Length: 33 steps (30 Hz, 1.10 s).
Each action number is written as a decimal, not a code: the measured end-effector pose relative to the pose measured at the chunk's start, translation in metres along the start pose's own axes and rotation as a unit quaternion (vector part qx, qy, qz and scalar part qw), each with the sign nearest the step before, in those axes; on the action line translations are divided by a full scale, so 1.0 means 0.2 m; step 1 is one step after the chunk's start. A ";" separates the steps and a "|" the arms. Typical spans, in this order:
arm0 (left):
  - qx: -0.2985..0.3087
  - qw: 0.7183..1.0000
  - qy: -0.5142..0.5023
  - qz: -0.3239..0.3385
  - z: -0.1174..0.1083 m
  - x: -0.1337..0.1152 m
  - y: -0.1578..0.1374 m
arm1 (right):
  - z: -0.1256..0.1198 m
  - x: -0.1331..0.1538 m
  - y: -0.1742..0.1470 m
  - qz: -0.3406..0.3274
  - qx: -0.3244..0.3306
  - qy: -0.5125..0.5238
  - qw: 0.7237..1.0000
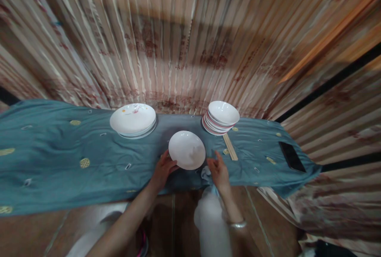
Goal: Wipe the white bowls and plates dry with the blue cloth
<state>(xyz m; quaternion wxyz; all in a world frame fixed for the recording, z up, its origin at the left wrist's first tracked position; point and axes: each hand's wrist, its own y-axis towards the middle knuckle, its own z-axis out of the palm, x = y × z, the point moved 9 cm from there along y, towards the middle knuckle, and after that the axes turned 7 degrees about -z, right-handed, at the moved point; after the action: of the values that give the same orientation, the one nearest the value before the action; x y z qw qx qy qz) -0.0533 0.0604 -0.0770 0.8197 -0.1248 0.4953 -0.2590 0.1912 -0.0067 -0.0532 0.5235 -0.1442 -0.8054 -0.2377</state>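
A white bowl [187, 149] is at the front middle of the cloth-covered table, its inside facing me. My left hand [163, 167] grips its lower left rim, thumb over the edge and fingers behind. Just right of the bowl, apart from its rim, is my right hand [218, 168], fingers extended and holding nothing visible. A crumpled pale cloth [205, 173] lies between the bowl and my right hand. Behind, to the right, rises a stack of bowls [223, 114] with red-banded sides. Wooden chopsticks [230, 147] lie in front of that stack.
To the back left is a stack of large plates [133, 118], the top one flower-patterned. A black phone [291, 156] rests near the right end. The teal tablecloth [59, 149] has wrinkles and hangs over the front edge. A pleated curtain [178, 42] hangs directly behind the table.
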 end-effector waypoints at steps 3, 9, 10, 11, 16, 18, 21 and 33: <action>-0.002 1.000 0.006 0.002 0.00 -0.01 0.00 | -0.07 0.12 0.03 -0.015 -0.023 -0.058 0.998; 0.001 1.000 -0.018 -0.007 0.01 0.00 0.02 | 0.20 0.44 0.14 -0.135 0.059 -0.025 0.989; -0.001 1.000 -0.022 -0.008 0.01 0.01 0.02 | 0.26 0.47 0.14 -0.161 0.074 -0.024 0.984; -0.004 1.000 -0.026 -0.011 0.00 0.02 0.03 | 0.33 0.49 0.14 -0.187 0.094 -0.031 0.977; -0.017 0.999 -0.045 -0.004 -0.04 0.03 0.05 | 0.61 0.51 0.05 -0.265 0.236 -0.087 0.931; -0.020 0.999 -0.048 0.002 -0.04 0.02 0.05 | 0.64 0.50 0.01 -0.274 0.271 -0.098 0.917; -0.035 0.998 -0.050 -0.018 -0.06 0.04 0.06 | 0.60 0.49 -0.03 -0.279 0.287 -0.104 0.911; -0.044 0.996 -0.070 -0.026 -0.05 0.03 0.06 | 0.68 0.46 -0.09 -0.321 0.371 -0.112 0.864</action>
<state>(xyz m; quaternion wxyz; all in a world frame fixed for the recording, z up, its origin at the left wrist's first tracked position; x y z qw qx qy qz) -0.0573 0.0668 -0.0921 0.8393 -0.1915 0.4441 -0.2484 0.0393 0.0493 -0.0196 0.3395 0.3023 -0.8888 -0.0583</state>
